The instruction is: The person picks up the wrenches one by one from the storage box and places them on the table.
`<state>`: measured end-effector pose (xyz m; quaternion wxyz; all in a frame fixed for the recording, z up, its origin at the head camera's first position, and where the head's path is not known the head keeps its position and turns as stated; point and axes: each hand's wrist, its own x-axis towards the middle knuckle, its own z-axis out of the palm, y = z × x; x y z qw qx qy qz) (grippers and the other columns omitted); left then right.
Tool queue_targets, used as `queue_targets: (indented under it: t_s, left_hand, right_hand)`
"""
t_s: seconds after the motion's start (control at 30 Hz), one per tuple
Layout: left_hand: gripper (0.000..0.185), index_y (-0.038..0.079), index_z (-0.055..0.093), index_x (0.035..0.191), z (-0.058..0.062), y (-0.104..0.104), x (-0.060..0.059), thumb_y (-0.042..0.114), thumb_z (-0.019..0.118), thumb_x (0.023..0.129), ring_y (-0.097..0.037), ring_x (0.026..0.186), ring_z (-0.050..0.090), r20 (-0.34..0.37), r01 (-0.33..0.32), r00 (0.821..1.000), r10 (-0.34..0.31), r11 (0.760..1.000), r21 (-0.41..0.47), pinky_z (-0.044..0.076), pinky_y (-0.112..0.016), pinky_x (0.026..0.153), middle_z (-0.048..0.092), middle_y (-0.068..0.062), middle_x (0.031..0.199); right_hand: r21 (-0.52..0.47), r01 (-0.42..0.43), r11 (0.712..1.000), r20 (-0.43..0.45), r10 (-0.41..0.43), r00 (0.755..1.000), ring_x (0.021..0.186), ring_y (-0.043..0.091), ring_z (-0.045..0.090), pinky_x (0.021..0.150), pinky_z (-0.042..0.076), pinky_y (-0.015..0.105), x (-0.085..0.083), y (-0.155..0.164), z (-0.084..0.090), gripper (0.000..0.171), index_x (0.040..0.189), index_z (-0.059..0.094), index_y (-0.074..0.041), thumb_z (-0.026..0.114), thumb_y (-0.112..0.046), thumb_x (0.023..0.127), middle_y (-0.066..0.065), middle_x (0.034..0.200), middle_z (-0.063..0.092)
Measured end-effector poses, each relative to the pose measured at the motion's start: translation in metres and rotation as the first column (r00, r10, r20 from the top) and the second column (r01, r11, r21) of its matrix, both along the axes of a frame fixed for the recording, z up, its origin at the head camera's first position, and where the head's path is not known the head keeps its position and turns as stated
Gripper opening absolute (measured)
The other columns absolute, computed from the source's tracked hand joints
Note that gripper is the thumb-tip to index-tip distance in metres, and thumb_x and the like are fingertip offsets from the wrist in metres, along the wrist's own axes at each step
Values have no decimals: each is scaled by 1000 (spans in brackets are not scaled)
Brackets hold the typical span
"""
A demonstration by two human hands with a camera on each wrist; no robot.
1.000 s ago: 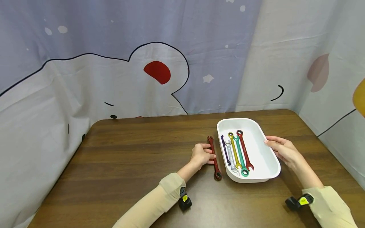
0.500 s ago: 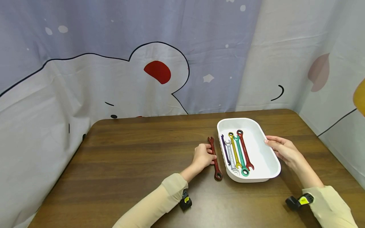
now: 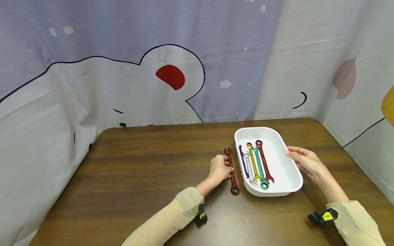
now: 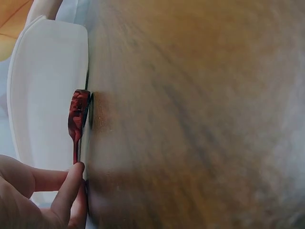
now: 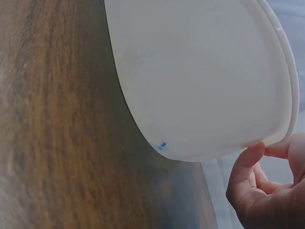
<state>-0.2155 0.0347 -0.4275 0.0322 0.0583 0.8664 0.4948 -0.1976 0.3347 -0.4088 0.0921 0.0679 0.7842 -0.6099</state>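
We log scarcely any shift; left hand (image 3: 218,169) pinches the dark red wrench (image 3: 233,178), still outside the white tray (image 3: 281,171) just rightward; right hand (image 3: 309,164) grips the tray.

Dark red wrench (image 3: 233,178), white tray (image 3: 281,167)

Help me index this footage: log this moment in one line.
left hand: pinches dark-red wrench beside white tray | right hand: holds tray edge | inside tray: five wrenches

place: curtained-off work corner, perhaps; room beyond hidden | cartoon-print curtain (image 3: 221,61) | wood-grain table (image 3: 147,167)
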Motion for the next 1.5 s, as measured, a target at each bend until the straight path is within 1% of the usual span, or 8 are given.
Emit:
queue_targets:
  t_s: [0.13,0.33,0.43,0.53,0.7,0.8,1.2,1.5]
  left_hand:
    - [40,-5,67,113,-1,-1,-1,-4,75,74,-14,50,66,-35,2,999,-3,999,-45,52,-16,44,71,-13,84]
    - [37,1,71,107,-1,-2,-2,2,80,71,-22,74,66,-95,-13,996,-3,985,-170,55,-31,79,65,-14,90]
    - [40,1,71,109,-1,-2,-2,2,79,70,-26,83,64,-90,-15,996,-1,984,-175,55,-33,81,64,-16,93]
    - [40,0,70,109,-1,-3,-2,1,79,70,-24,77,65,-81,-13,997,0,986,-165,56,-26,72,66,-15,92]
    - [23,-2,71,102,0,-4,-4,6,71,79,-15,54,68,-22,3,1000,-5,997,-73,54,-15,52,72,-11,86]
    - [20,-4,71,100,1,-5,-4,8,64,85,-15,52,68,9,8,1000,-8,1000,-9,54,-16,47,73,-11,83]
    - [29,-9,66,112,5,-11,-2,0,57,86,-18,67,70,217,-42,976,-8,974,224,60,-22,59,73,-19,89]
    - [27,-7,66,113,10,-12,3,0,57,88,-16,68,70,244,-60,970,-10,959,277,61,-25,67,72,-21,92]
  right_hand:
    - [-3,-2,1000,2,2,1000,84,-1,63,72,59,21,-1,0,1,56,136,41,5,58,-30,96,-20,90,63]
    - [-1,-7,1000,4,7,1000,84,-1,63,73,59,21,-1,-1,1,62,139,36,9,58,-30,96,-21,90,63]
    - [-4,-5,1000,4,5,1000,84,-1,63,72,59,21,-1,-1,1,61,138,37,8,58,-30,96,-21,90,63]
    - [-11,-5,1000,3,5,1000,84,-1,63,72,59,21,-2,-1,1,56,136,41,5,59,-29,96,-20,90,64]
    - [-13,-5,1000,3,5,1000,84,-1,63,72,59,21,-2,-2,1,52,134,44,3,59,-29,96,-20,90,64]
    - [-9,-4,1000,3,4,1000,84,-1,63,72,59,21,-2,-2,2,55,136,43,4,59,-30,95,-20,89,64]
    - [-21,7,1000,10,-6,1000,83,-1,64,72,59,21,0,-2,1,46,131,48,-2,59,-30,95,-20,89,64]
    - [-27,8,1000,10,-8,1000,83,-1,63,72,59,20,1,-1,1,34,124,53,-12,59,-30,95,-22,88,64]
